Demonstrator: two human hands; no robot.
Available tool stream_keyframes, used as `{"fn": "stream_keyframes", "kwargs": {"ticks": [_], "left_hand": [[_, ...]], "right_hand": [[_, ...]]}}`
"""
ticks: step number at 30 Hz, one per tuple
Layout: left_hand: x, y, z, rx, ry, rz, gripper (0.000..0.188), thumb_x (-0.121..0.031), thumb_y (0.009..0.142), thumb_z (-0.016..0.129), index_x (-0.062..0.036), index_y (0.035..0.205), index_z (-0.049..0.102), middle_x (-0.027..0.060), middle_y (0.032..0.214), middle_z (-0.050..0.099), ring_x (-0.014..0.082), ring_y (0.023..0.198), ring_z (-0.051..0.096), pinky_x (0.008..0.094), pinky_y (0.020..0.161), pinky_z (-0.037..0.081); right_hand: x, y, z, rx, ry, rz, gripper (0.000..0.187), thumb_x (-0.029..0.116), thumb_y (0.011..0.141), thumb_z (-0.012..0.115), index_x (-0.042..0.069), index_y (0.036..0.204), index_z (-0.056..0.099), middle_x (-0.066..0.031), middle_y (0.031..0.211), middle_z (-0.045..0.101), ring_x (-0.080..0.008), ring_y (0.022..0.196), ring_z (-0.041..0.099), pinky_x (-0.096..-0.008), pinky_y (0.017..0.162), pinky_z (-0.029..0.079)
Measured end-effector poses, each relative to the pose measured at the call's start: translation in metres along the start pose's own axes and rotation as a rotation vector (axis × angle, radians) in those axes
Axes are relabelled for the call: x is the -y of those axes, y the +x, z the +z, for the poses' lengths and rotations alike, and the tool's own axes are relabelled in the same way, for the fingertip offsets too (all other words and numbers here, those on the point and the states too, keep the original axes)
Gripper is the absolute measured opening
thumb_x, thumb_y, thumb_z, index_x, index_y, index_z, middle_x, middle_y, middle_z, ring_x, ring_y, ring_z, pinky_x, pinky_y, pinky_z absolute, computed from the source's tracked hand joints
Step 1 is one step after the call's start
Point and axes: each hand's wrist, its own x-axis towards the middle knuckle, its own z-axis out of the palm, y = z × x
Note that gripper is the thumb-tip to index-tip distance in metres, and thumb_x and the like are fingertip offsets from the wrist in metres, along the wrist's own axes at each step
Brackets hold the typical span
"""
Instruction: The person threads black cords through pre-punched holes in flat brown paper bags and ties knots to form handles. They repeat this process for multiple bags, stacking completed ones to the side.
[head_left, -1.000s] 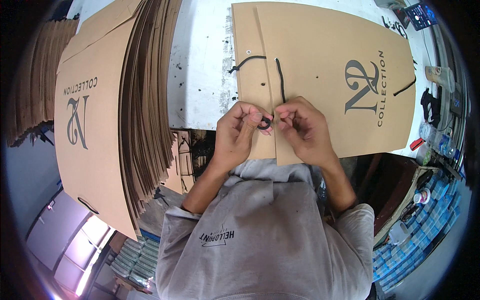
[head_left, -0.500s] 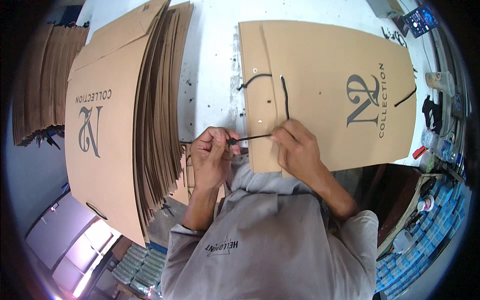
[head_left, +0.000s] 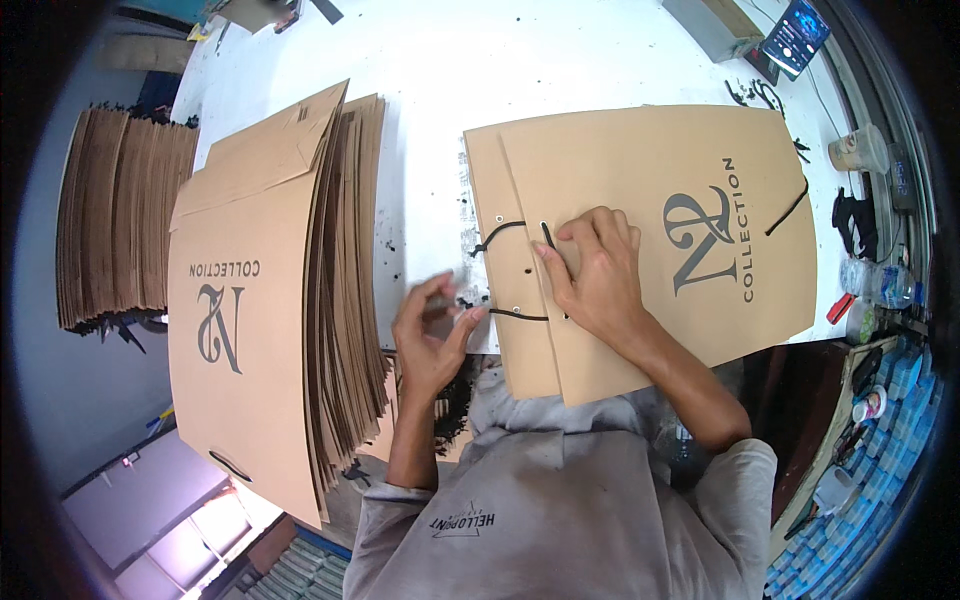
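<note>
Holding the left hand (head_left: 430, 335) with thumb and fingers apart near the table's (head_left: 430, 150) near edge, nearest the lower cord (head_left: 522, 317), running rightward across the overhanging bag (head_left: 640, 145); not clearly showing contact. Resting the right hand (head_left: 600, 270) on the bag, with thumb and curled fingers apart, beside the upper cord (head_left: 547, 235).

Left hand (head_left: 426, 352) with fingers (head_left: 426, 296) parted, partly blurred, right hand (head_left: 602, 272) palm down, fingers bent

Your white counter (head_left: 430, 60) is brightly lit, with a faint shadow beside the large cardboard folder stack (head_left: 255, 330). Glare bleaches the panes (head_left: 215, 525) at lower left. Motion blur softens your left grip (head_left: 428, 345). Straight edges bow toward the blackened rim.
</note>
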Motion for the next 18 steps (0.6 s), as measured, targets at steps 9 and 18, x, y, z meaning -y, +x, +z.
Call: {"fn": "stream_keyframes", "kwargs": {"ticks": [9,18], "left_hand": [[0.006,0.054,0.028,-0.007,0.162,0.201,0.022,-0.006,0.089,0.078,0.0024,0.109,0.072,0.0119,0.090,0.071,0.0200,0.085,0.068,0.0318,0.077,0.054],[0.024,0.051,0.023,-0.264,0.126,0.191,0.011,-0.002,0.093,0.073,0.0034,0.102,0.070,0.0108,0.089,0.067,0.0178,0.076,0.067,0.0298,0.071,0.055]], "right_hand": [[-0.013,-0.007,0.011,-0.041,0.060,-0.061,0.008,0.012,0.081,0.071,0.007,0.082,0.064,-0.0076,0.090,0.058,-0.0281,0.094,0.053,-0.0452,0.083,0.033],[-0.020,-0.010,0.023,-0.035,0.105,-0.010,0.008,0.012,0.083,0.072,0.008,0.085,0.064,-0.0061,0.087,0.060,-0.0264,0.092,0.054,-0.0443,0.084,0.032]]}}
